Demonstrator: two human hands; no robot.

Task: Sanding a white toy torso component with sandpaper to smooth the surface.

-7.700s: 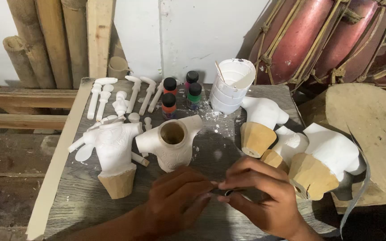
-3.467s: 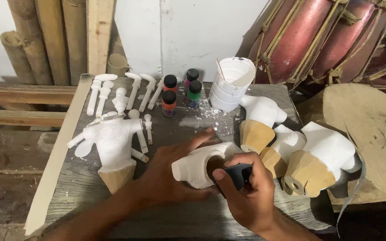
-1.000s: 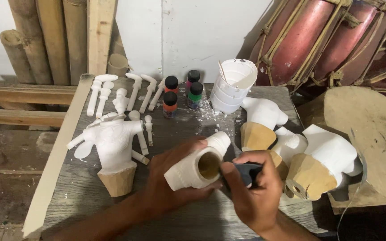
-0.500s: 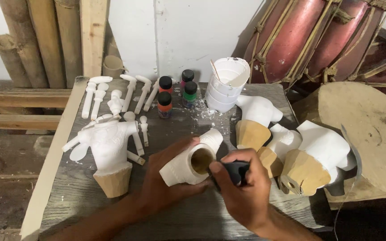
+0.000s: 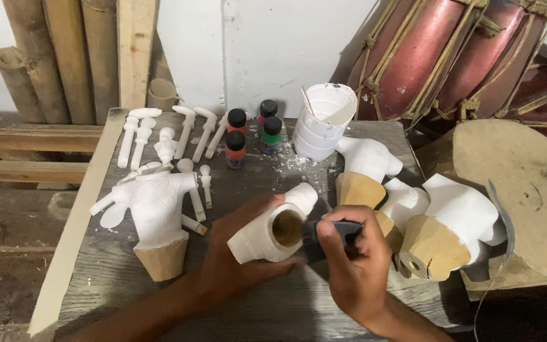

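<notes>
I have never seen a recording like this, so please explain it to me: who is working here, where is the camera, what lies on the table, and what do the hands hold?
There is no machine here. A person works with two bare hands, and the only camera sits on the person's head, looking down at a grey wooden table.

The left hand grips a white hollow torso piece, tipped on its side so its open end faces the right hand. The right hand holds a dark tool at that opening.

On the table stand a white torso on a wooden base, more white torsos on the right, loose white arm pieces, four small paint bottles and a stack of white cups. Behind are bamboo poles and red drums.
</notes>
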